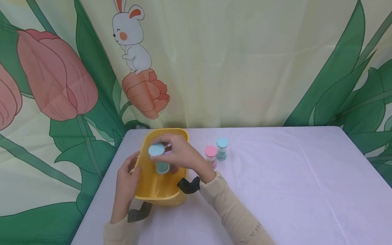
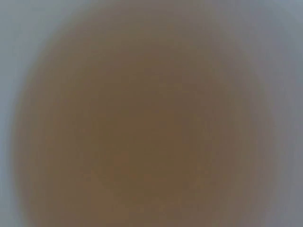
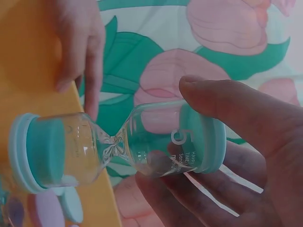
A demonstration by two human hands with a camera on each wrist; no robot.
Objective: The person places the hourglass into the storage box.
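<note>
My right hand (image 1: 180,151) holds a sand timer (image 1: 157,149) with light blue end caps over the yellow bin (image 1: 162,194). In the right wrist view the same sand timer (image 3: 156,139) shows clear glass, teal sand and a printed 5, with the thumb and fingertips around one end. My left hand (image 1: 128,177) grips the bin's left wall, thumb on one side and fingers on the other. Inside the bin, a sand timer with a purple cap (image 3: 47,210) is partly hidden behind the right hand. The left wrist view is only a brown blur.
Right of the bin, a pink-capped sand timer (image 1: 211,152) and a blue-capped one (image 1: 222,149) stand close together on the white tablecloth (image 1: 275,187). A curtain (image 1: 229,68) printed with tulips and a rabbit hangs behind the table.
</note>
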